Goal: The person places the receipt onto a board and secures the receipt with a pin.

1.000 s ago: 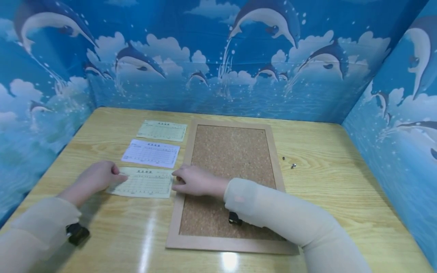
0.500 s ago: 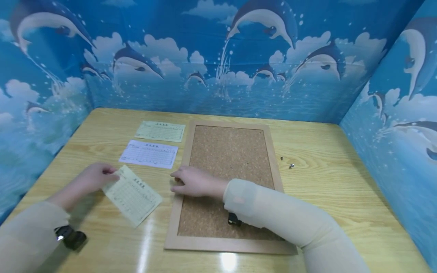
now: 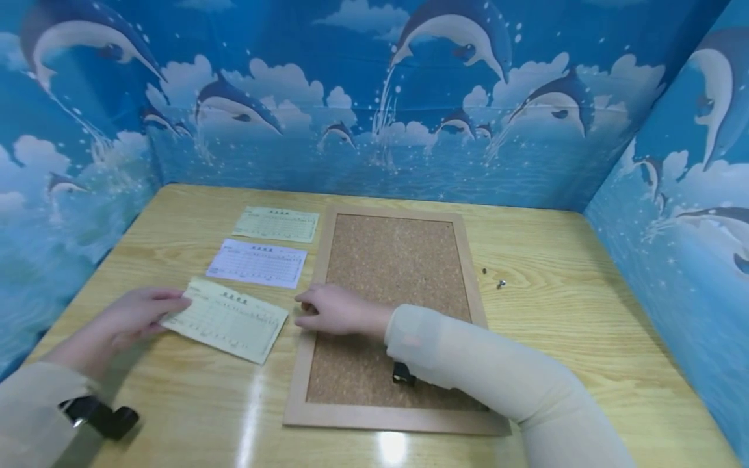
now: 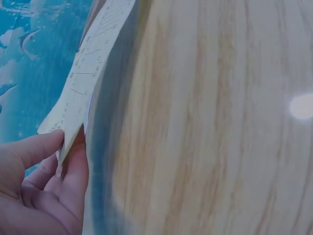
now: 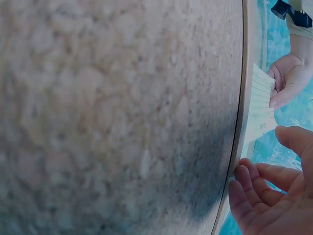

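My left hand [image 3: 131, 318] pinches the left end of a pale yellow-green printed form slip [image 3: 234, 322], which is tilted and raised off the table at the held end. In the left wrist view, the thumb and fingers grip a corner of the slip [image 4: 80, 88]. My right hand [image 3: 338, 311] rests at the left side of a framed cork board [image 3: 386, 253], its fingers loosely bent, holding nothing. In the right wrist view those fingers [image 5: 259, 181] touch the wooden frame edge, with the thumb apart from them.
A lilac form slip [image 3: 257, 263] and a green one [image 3: 277, 225] lie on the wooden table [image 3: 544, 312], left of the board. Right of the board are a small silver pin-like piece [image 3: 501, 284] and a tiny dark piece [image 3: 484, 271]. A dolphin-print curtain [image 3: 363, 97] stands behind.
The slip's right end has left the right hand. The slip swung steeply downward, then partly back up. My left hand has moved left with it, while my right hand has stayed in place.
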`<state>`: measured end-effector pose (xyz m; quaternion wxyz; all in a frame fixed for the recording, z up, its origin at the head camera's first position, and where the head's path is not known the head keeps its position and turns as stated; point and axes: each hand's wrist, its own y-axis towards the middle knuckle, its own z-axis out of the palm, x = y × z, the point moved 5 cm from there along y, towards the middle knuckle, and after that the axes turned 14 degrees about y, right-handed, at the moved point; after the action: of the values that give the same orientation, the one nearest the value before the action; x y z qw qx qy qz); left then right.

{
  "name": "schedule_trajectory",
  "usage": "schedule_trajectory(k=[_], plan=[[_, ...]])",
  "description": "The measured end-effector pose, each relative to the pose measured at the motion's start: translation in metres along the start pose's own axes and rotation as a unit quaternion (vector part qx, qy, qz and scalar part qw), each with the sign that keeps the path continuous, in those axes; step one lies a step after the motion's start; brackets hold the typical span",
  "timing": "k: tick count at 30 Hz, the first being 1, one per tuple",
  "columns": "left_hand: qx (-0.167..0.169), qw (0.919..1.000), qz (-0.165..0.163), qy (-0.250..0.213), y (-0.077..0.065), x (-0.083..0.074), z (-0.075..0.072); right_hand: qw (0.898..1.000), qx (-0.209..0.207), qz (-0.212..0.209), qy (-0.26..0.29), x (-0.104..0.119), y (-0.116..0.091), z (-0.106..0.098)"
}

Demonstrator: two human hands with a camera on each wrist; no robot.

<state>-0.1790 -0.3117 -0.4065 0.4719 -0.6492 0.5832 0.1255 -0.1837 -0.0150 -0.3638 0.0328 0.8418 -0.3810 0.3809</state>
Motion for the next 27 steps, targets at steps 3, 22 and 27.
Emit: schedule_trajectory(k=[3,22,27], plan=[[0.022,0.9946,-0.004,-0.101,-0.001,0.0,0.002,1.0,-0.001,-0.003,0.004,-0.001,0.0,0.0],[0.072,0.9509,0.043,-0.298,-0.017,-0.018,0.007,0.983,0.003,0.004,0.184,0.001,0.001,0.002],[0.07,0.9527,0.039,-0.293,-0.02,-0.023,0.01,0.974,-0.023,-0.006,0.225,0.002,0.003,0.001]])
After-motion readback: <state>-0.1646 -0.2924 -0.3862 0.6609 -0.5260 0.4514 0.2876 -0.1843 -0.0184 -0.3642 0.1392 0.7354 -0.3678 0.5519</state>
